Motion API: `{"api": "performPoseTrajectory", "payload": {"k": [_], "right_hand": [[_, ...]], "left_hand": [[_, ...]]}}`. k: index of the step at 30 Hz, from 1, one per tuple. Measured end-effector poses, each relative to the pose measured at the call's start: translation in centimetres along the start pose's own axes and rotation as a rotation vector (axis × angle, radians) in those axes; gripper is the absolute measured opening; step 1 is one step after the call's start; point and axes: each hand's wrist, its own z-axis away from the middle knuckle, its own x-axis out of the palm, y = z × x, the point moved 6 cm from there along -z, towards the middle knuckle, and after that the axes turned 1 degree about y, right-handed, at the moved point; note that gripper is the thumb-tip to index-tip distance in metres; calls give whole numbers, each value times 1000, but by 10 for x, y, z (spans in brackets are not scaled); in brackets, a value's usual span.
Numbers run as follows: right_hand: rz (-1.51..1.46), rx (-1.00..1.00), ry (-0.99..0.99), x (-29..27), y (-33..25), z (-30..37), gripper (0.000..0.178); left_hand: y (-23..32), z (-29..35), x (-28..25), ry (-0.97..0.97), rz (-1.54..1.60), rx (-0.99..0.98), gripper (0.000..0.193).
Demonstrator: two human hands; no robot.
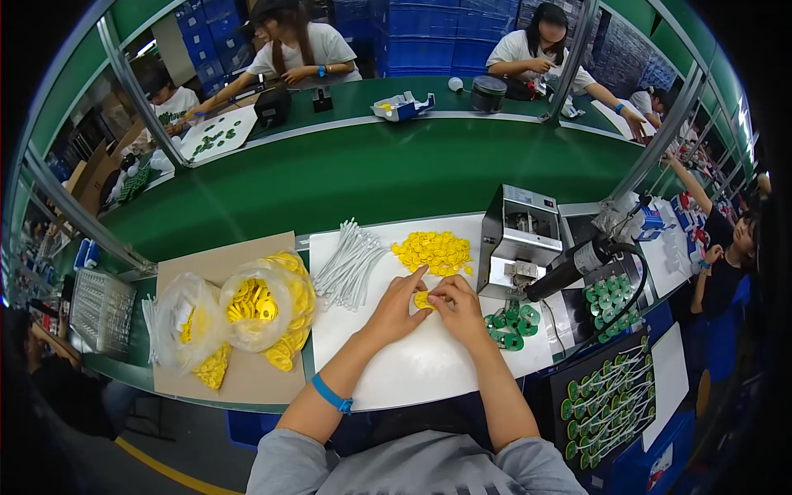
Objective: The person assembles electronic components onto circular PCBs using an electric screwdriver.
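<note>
A small round yellow plastic piece sits between my two hands over the white board. My left hand grips its left side, index finger stretched forward. Pinched fingers of my right hand hold its right side. Just beyond them lies a heap of small yellow pieces. A bundle of white cable-like strips rests left of that heap. Green round circuit boards are scattered to the right of my right hand.
A metal bench machine stands at the right with a black cylindrical tool beside it. Bags of yellow discs lie on cardboard at the left. Assembled boards with white strips fill a black tray. A green conveyor runs beyond; people work across it.
</note>
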Motion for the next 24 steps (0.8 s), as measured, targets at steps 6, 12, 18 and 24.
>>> {"api": "performPoseTrajectory", "payload": {"k": [6,12,18,24], "right_hand": [[88,71,-48,-2,5,0,14],[145,99,-52,-16,4,8,16],[397,21,7,-60,-11,42,14],[725,135,9,-108,-23,67,14]], "left_hand": [[-2,-2,8,20,3,3,89],[4,-6,24,32,10,48,89],[12,-8,39,13,-17,46,83],[17,-3,37,5,-111,53,73]]}}
